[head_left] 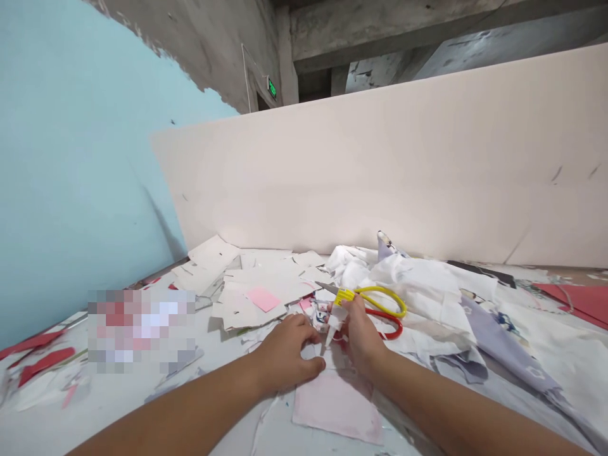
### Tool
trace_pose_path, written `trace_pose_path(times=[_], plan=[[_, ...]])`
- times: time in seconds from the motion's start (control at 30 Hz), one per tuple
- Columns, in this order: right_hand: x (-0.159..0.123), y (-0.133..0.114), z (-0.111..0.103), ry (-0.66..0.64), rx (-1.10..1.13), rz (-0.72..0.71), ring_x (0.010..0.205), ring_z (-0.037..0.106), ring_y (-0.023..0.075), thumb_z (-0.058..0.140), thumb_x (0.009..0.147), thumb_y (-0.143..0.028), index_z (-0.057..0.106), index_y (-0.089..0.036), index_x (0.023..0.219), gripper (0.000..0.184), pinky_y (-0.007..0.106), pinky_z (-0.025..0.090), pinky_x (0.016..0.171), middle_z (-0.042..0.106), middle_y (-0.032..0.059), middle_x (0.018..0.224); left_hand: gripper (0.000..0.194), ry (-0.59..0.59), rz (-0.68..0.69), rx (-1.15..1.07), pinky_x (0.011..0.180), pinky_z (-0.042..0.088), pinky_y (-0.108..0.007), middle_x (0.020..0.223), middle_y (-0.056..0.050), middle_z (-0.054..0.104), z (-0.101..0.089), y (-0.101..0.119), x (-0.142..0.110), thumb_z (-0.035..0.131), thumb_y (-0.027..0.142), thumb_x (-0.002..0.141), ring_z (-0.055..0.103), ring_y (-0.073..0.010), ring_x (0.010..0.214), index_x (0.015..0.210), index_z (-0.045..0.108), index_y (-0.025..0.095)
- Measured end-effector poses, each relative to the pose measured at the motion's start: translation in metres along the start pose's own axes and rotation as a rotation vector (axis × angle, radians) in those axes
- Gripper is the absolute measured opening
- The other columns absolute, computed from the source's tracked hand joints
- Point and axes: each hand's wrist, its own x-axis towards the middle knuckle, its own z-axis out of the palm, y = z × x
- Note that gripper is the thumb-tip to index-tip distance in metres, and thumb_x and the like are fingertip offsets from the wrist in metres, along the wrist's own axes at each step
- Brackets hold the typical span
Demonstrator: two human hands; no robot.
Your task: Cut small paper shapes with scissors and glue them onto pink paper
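Note:
My right hand is closed around a small white squeeze bottle with a yellow label, which looks like a glue bottle. Its pointed nozzle aims down just above the work surface. My left hand rests to the left of the nozzle, thumb and fingers apart, with nothing visible in it. Directly below both hands lies a flat pale pink square piece; whether it is paper or cloth I cannot tell. Scissors with one yellow and one red handle lie just behind my right hand, partly hidden by it.
Cut grey-white card pieces and a pink paper slip lie behind my left hand. White crumpled fabric and lilac cloth spread to the right. Red sheets lie far right. A pale upright panel stands behind.

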Motion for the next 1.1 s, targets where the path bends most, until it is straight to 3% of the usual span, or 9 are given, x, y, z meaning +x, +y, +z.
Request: trace_pose_path(times=[0.13,0.33,0.5,0.7,0.8,0.9,1.1], plan=[[0.0,-0.003,0.003,0.004,0.114,0.089,0.055,0.056,0.015,0.043,0.075,-0.032,0.043,-0.023,0.103,0.03,0.024,0.039,0.044,0.059,0.0009,0.075,0.023,0.003,0.006,0.01,0.071,0.04,-0.029,0.088,-0.003,0.051,-0.001,0.002,0.0,0.059,0.034,0.065,0.048,-0.02,0.086,0.085,0.06,0.022],[-0.008,-0.014,0.009,-0.011,0.216,0.055,0.058,0.055,0.013,0.065,0.068,-0.039,0.041,-0.03,0.117,0.055,0.024,0.044,0.051,0.058,-0.0047,0.075,0.018,-0.005,0.021,0.037,0.07,0.039,-0.029,0.085,-0.003,0.051,-0.002,0.004,-0.001,0.058,0.035,0.066,0.048,-0.0195,0.084,0.074,0.057,0.02],[-0.014,-0.017,0.012,-0.04,0.127,0.02,0.059,0.055,0.0144,0.07,0.063,-0.043,0.057,-0.019,0.097,0.044,0.024,0.044,0.052,0.061,-0.0003,0.072,0.019,0.006,0.023,0.007,0.069,0.04,-0.029,0.085,-0.002,0.051,-0.002,0.002,0.0,0.059,0.037,0.066,0.048,-0.0194,0.084,0.072,0.055,0.02],[-0.013,-0.01,0.011,-0.085,0.134,0.008,0.06,0.053,0.0113,0.064,0.07,-0.031,0.061,-0.019,0.091,0.024,0.022,0.043,0.056,0.061,-0.0016,0.071,0.005,0.084,0.003,-0.05,0.067,0.04,-0.027,0.079,0.0,0.052,-0.001,0.004,-0.001,0.049,0.022,0.068,0.049,-0.0167,0.078,0.071,0.052,0.02],[-0.013,-0.009,0.01,-0.088,0.135,0.004,0.058,0.051,0.0108,0.061,0.071,-0.025,0.062,-0.02,0.091,0.021,0.022,0.042,0.055,0.061,-0.0027,0.069,0.01,0.174,-0.026,-0.139,0.069,0.042,-0.028,0.081,-0.001,0.053,0.001,0.004,-0.001,0.045,0.021,0.072,0.05,-0.0161,0.078,0.077,0.054,0.02],[-0.014,-0.011,0.01,-0.108,0.13,-0.015,0.065,0.054,0.0133,0.063,0.07,-0.029,0.063,-0.022,0.09,0.021,0.025,0.044,0.06,0.063,-0.0007,0.076,0.015,0.266,-0.026,-0.25,0.075,0.043,-0.029,0.088,-0.003,0.057,0.001,0.005,0.0,0.044,0.026,0.077,0.052,-0.0169,0.083,0.084,0.057,0.02],[-0.017,-0.011,0.011,-0.132,0.017,-0.076,0.071,0.055,0.0158,0.064,0.072,-0.037,0.061,-0.021,0.095,0.028,0.029,0.044,0.066,0.063,0.002,0.082,0.035,0.344,-0.132,-0.718,0.076,0.043,-0.029,0.1,-0.006,0.062,0.002,0.007,0.008,0.05,0.042,0.079,0.055,-0.0183,0.09,0.103,0.057,0.018]])
